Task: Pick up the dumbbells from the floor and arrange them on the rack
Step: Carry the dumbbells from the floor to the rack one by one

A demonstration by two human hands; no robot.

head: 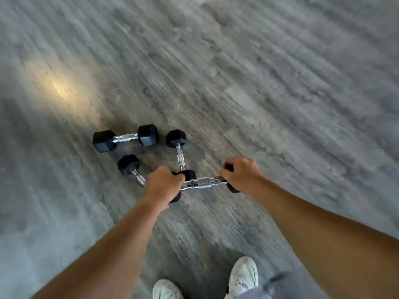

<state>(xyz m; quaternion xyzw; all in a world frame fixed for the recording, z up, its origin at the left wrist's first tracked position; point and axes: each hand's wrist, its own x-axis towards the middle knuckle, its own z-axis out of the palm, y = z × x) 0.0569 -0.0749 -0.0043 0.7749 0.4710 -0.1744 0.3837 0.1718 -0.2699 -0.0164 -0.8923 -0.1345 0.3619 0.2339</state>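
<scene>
Black hex dumbbells with chrome handles lie on the grey wood-look floor. Both my hands grip one dumbbell (203, 182) by its ends: my left hand (162, 186) is closed over the left head and my right hand (241, 175) over the right head, with the handle bare between them. Just beyond lies a larger dumbbell (125, 138). A smaller dumbbell (179, 155) points away from me, its near head touching the held one. Another small dumbbell (129, 165) sits left, its near end hidden under my left hand. No rack is in view.
My two white shoes (244, 275) stand on the floor (280, 93) at the bottom edge, close behind the dumbbells. A warm light patch (60, 91) reflects on the floor at the left. The picture is motion-blurred.
</scene>
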